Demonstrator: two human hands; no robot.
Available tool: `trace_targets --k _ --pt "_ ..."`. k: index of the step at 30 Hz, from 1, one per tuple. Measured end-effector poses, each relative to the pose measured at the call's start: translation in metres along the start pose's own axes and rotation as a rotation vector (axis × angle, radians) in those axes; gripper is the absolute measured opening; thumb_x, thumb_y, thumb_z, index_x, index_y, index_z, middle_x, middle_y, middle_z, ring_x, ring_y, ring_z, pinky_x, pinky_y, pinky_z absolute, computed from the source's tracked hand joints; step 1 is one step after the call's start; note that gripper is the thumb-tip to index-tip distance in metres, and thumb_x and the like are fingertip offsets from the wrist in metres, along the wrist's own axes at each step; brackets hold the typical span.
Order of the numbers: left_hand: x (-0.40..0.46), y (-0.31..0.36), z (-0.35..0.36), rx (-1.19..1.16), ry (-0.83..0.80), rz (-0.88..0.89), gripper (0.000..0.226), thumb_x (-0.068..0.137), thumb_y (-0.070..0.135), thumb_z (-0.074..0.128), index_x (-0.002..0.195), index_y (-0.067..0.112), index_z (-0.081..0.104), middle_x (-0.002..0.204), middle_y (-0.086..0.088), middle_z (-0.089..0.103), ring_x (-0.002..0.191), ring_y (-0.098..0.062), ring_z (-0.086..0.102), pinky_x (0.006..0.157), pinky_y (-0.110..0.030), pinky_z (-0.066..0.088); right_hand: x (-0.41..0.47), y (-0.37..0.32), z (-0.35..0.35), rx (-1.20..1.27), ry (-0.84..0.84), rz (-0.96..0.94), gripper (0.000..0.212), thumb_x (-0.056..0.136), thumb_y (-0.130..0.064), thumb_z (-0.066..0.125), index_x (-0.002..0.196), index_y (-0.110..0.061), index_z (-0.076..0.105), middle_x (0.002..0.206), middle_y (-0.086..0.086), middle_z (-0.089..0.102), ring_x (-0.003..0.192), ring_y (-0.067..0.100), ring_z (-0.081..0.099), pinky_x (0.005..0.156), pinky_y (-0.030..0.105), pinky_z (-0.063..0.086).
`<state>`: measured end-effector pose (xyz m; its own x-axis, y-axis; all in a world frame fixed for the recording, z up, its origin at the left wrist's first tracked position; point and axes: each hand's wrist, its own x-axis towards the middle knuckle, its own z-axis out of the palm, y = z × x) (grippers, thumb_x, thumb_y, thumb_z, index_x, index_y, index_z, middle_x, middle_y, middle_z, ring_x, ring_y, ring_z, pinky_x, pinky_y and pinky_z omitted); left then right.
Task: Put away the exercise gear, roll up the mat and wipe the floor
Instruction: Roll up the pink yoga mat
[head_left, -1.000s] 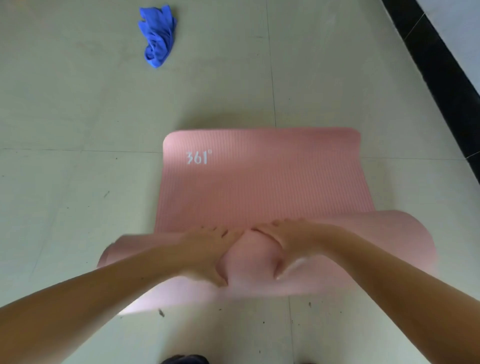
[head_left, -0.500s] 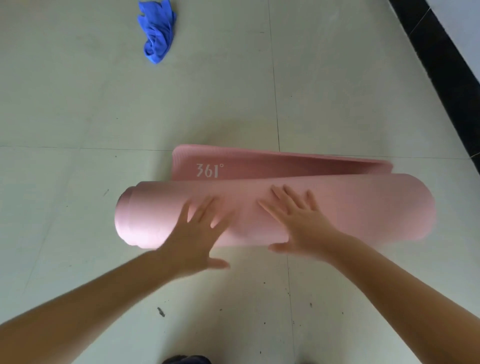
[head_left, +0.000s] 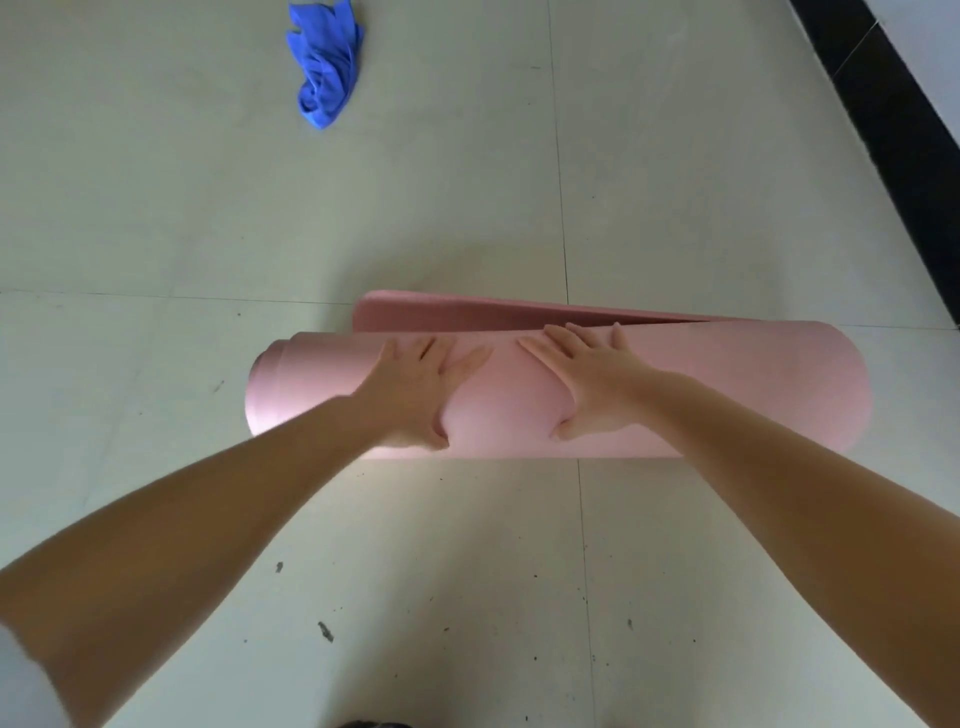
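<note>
Compared with the frame half a second earlier, the flat strip of the pink exercise mat (head_left: 727, 384) beyond the roll is narrower, and the white "361°" print on it is now hidden behind the roll. Both hands sit further over the crown of the roll than before. The blue cloth (head_left: 324, 70) lies in the same place on the floor.

Count: one mat, one cloth, two hands, two bare forearms.

The left hand (head_left: 415, 387) lies flat on the roll left of centre, fingers straight and spread, thumb extended along the near face; it presses and does not grip. The right hand (head_left: 592, 384) lies flat right of centre in the same posture, fingertips reaching the top edge of the roll. The hands are apart, with a bare span of mat between them.

The mat is a thick, soft-looking foam sheet with a matte surface, wound into a broad cylinder lying across the view on the floor. Its left end shows stepped layers. A short unrolled flap with a rounded corner rests flat on the floor just behind the roll.

The floor (head_left: 156, 234) consists of large pale glossy tiles with thin joints and scattered dark specks near the person. The cloth is crumpled, well apart from the mat at upper left. A black baseboard (head_left: 893, 130) runs diagonally at upper right
</note>
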<state>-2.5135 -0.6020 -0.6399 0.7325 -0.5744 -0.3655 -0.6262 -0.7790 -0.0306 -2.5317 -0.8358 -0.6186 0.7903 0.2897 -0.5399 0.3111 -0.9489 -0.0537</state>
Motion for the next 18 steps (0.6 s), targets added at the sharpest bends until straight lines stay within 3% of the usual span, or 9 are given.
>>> trace_targets --k 2,4,7,10,12,15,16,18 --pt "0.012 -0.014 -0.013 -0.044 -0.023 0.0 0.115 0.068 0.059 0.067 0.149 0.033 -0.011 0.158 -0.009 0.006 0.144 -0.028 0.012 0.113 -0.055 0.017 0.006 0.006 -0.011 0.054 0.012 0.026 0.109 0.075 -0.05 0.068 0.15 -0.033 -0.008 0.16 0.003 -0.005 0.147 0.022 -0.005 0.112 0.064 -0.002" --pt "0.017 -0.034 -0.019 -0.15 0.055 -0.104 0.113 0.066 0.065 0.067 0.15 0.032 -0.002 0.158 -0.007 0.009 0.145 -0.025 0.012 0.114 -0.056 0.013 0.008 0.008 -0.016 0.098 0.109 0.057 0.089 0.083 -0.041 0.06 0.151 -0.031 0.003 0.159 0.004 0.004 0.147 0.021 0.001 0.113 0.062 0.002" --pt "0.008 -0.072 -0.009 -0.506 0.307 -0.515 0.105 0.074 0.062 0.065 0.151 0.026 0.004 0.158 -0.01 0.01 0.146 -0.024 0.008 0.116 -0.051 0.01 0.011 0.01 -0.012 0.115 0.324 0.126 0.062 0.095 -0.024 0.043 0.15 -0.024 0.016 0.158 0.006 0.012 0.146 0.022 0.007 0.114 0.057 0.009" --pt "-0.007 -0.1 0.012 -0.936 0.37 -0.93 0.11 0.073 0.058 0.069 0.15 0.022 0.0 0.157 -0.013 0.011 0.144 -0.03 0.013 0.112 -0.052 0.02 0.023 0.011 -0.005 0.111 0.348 0.167 0.062 0.096 -0.018 0.036 0.152 -0.023 0.01 0.16 0.006 0.002 0.147 0.024 -0.002 0.113 0.059 0.002" --pt "-0.013 -0.121 0.031 -1.285 0.329 -0.953 0.112 0.066 0.057 0.076 0.148 0.019 0.01 0.149 -0.01 0.03 0.134 -0.031 0.033 0.105 -0.045 0.033 0.033 0.01 -0.004 0.103 0.332 0.183 0.063 0.096 -0.019 0.035 0.152 -0.023 0.007 0.16 0.007 -0.001 0.147 0.026 -0.005 0.111 0.062 -0.001" --pt "-0.025 -0.14 0.035 -1.517 0.22 -0.855 0.126 0.036 0.068 0.082 0.139 0.011 0.036 0.13 -0.006 0.054 0.119 -0.027 0.052 0.098 -0.042 0.045 0.041 0.011 -0.008 0.102 0.324 0.215 0.064 0.097 -0.02 0.035 0.152 -0.023 0.004 0.159 0.008 -0.003 0.147 0.027 -0.007 0.111 0.063 -0.003" --pt "-0.031 -0.139 0.03 -1.575 0.173 -0.811 0.118 0.035 0.064 0.083 0.133 0.009 0.045 0.125 -0.007 0.059 0.114 -0.026 0.056 0.091 -0.039 0.048 0.04 0.009 -0.01 0.122 0.309 0.232 0.065 0.096 -0.019 0.035 0.152 -0.023 0.003 0.16 0.008 -0.003 0.147 0.027 -0.007 0.111 0.063 -0.003" --pt "-0.045 -0.123 0.003 -1.693 0.119 -0.715 0.081 0.048 0.05 0.083 0.116 0.014 0.057 0.121 -0.009 0.062 0.108 -0.024 0.06 0.081 -0.036 0.05 0.028 -0.001 -0.022 0.249 0.248 0.276 0.068 0.095 -0.017 0.039 0.152 -0.024 0.003 0.16 0.007 -0.007 0.147 0.027 -0.01 0.112 0.063 0.0"
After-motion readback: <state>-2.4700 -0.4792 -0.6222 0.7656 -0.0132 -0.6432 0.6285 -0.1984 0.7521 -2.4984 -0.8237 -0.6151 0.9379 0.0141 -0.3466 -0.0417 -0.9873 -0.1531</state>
